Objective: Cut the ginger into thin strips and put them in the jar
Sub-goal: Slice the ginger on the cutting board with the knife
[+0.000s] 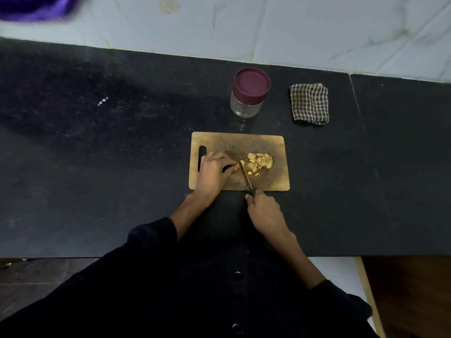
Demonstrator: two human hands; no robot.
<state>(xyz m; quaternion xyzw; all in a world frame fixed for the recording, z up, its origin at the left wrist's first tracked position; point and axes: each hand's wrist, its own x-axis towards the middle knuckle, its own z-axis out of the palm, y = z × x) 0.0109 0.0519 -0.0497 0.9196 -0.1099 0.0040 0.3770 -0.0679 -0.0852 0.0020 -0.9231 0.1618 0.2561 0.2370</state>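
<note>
Ginger piece (236, 166) mostly hidden under left hand (212, 170).

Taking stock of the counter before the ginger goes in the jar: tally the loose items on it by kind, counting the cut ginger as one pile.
Cutting board: 1
Knife: 1
Ginger pile: 1
Jar with maroon lid on: 1
Checked cloth: 1
Total: 5

A: Left hand (212, 170) pins ginger piece (236, 166) on board (266, 145); right hand (262, 209) grips knife (246, 176).
B: Cut ginger pile (259, 162) right of blade. Jar (249, 93) lidded, cloth (309, 103) beside.
</note>
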